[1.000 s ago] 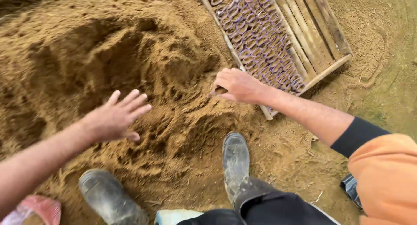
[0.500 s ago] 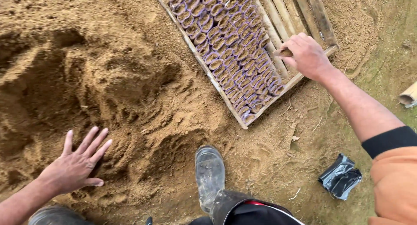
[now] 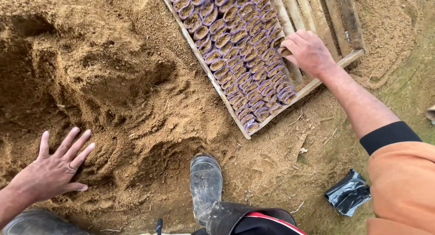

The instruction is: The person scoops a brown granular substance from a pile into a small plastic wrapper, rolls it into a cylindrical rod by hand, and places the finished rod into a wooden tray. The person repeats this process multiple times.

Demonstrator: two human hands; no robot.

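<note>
My right hand (image 3: pixel 309 51) pinches a small soil-filled purple bag (image 3: pixel 284 51) at the far right, over the slatted wooden tray (image 3: pixel 331 74). My left hand (image 3: pixel 52 171) lies open, fingers spread, on the near-left brown soil heap (image 3: pixel 113 81).

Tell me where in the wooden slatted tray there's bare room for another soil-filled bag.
Bare slats lie open right of the purple soil-filled bags, up to the wooden tray's far rail. The left side is packed tight. The right hand sits at the edge of the bags.

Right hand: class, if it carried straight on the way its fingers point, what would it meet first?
Probably the filled purple bags packed in the wooden crate; the right hand points left at that block, already at its edge.
</note>
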